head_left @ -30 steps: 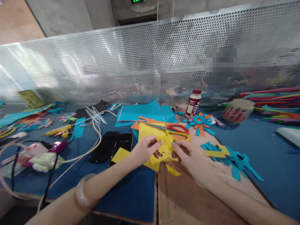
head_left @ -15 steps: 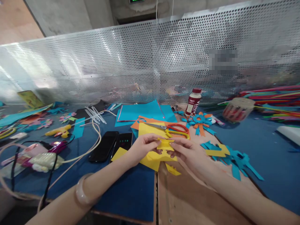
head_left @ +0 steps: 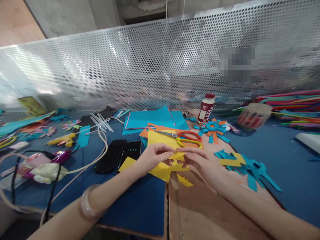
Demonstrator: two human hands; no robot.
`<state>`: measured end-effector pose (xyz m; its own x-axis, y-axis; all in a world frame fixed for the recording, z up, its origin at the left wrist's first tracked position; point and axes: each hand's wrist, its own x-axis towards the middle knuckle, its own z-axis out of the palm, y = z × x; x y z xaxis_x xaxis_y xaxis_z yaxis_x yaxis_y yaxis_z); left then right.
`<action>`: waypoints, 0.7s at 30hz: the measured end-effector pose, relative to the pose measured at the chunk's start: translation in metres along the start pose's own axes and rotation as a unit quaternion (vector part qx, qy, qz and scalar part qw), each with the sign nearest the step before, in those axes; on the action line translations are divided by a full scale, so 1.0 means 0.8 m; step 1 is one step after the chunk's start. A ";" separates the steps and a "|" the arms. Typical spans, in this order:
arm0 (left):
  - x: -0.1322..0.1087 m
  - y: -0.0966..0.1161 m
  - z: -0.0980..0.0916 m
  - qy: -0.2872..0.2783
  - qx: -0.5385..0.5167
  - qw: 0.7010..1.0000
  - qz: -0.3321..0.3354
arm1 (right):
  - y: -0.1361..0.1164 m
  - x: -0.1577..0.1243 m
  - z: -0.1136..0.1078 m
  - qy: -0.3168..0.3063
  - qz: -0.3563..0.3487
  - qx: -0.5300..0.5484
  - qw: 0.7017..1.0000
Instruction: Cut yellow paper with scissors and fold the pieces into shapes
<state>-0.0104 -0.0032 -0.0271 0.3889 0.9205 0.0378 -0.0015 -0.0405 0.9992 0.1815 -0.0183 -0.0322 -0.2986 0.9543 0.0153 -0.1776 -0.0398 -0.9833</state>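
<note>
Rightward, clear tub (head_left: 257, 108) holds red items (head_left: 249, 120); hands (head_left: 151, 159) (head_left: 200, 161) pinch yellow paper (head_left: 163, 172)

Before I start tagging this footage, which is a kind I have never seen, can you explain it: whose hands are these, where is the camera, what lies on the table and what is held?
There is no machine here. These are one person's two bare hands, filmed by a camera worn on their head that looks forward and down. The left hand and the right hand both pinch a yellow paper cutout. On the table behind it, scissors lie on a yellow sheet. To the left are two phones and a glue gun. To the right are a paper flower, a bottle and blue paper scraps.
</note>
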 end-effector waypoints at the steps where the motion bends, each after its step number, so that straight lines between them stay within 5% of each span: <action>1: 0.000 0.000 0.000 -0.001 0.011 1.000 0.001 | -0.002 0.000 0.001 0.001 -0.005 -0.004 1.000; 8: 0.002 0.004 0.002 0.001 0.071 0.997 0.006 | -0.001 0.004 0.009 0.049 0.006 -0.158 0.986; 21: 0.003 -0.003 -0.002 0.008 0.137 0.990 0.030 | 0.007 0.009 0.002 0.049 0.009 -0.173 0.984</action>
<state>-0.0111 -0.0006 -0.0296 0.3817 0.9190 0.0984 0.2278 -0.1967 0.9536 0.1771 -0.0117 -0.0372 -0.2045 0.9789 -0.0032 0.1608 0.0303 -0.9865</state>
